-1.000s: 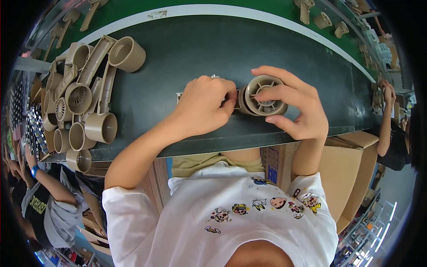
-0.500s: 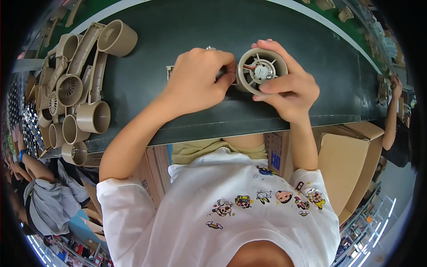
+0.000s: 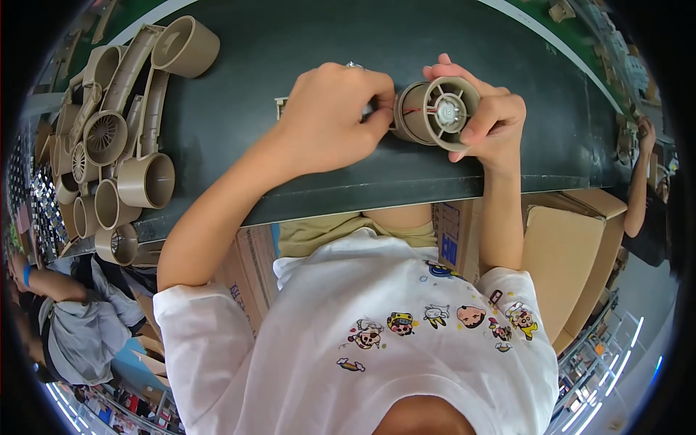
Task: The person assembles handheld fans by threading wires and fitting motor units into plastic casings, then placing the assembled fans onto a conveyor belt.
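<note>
My right hand (image 3: 500, 119) grips a beige, round hair dryer housing (image 3: 417, 109) by its open right end. Inside that rim sits a spoked ring with a small silver motor (image 3: 447, 111) at its centre. A red wire (image 3: 411, 111) shows at the cylinder's side. My left hand (image 3: 330, 119) is closed at the left side of the housing, thumb and forefinger pinched together. Its fingers and palm cover most of the handle, whose beige end (image 3: 281, 108) sticks out beyond the hand. Whether a wire is between the fingertips is hidden.
Several beige housings (image 3: 146, 180) with handles are piled at the left of the dark green table (image 3: 290, 36). An open cardboard box (image 3: 562, 254) stands below the table edge at right. Other people's arms (image 3: 638, 181) show at both sides.
The housing has turned so that more of its side and the red wire show. My right hand has shifted slightly right with it; my left hand stays pinched beside it, slightly farther right.
</note>
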Tool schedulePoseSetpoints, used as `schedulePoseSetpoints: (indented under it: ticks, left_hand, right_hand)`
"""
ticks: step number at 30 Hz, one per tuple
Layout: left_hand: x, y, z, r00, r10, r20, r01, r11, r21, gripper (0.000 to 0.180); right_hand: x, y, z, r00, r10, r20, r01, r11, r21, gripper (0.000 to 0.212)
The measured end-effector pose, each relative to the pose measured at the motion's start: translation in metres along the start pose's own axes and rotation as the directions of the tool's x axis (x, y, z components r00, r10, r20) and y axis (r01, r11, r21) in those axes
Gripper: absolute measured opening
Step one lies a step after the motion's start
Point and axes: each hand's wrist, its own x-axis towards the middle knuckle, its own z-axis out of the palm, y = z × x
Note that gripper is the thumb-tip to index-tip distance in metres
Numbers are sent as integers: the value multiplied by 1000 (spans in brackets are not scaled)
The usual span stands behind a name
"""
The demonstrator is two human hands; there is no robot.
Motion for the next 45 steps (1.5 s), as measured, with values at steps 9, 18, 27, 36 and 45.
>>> schedulePoseSetpoints:
  ticks: [9,18,27,36,45]
  left_hand:
    - [-4,0,4,998,35,-51,-31,998,60,9]
    - [-9,-3,-12,993,63,100,-72,994,86,7]
    - [-22,3,-13,999,39,14,-41,974,225,7]
    - [-29,11,-19,996,15,83,-33,977,213,7]
    - [-30,19,-9,999,-42,-15,45,909,414,8]
  right_hand:
    - [3,-6,3,988,155,9,-155,988,14,28]
    - [2,-18,6,991,137,-8,-137,989,-51,24]
    - [-3,-21,17,988,133,-83,-143,981,-130,22]
    - [-2,-24,18,988,152,-20,-153,985,-82,16]
    - [-3,-25,20,971,238,-28,-240,964,-113,16]
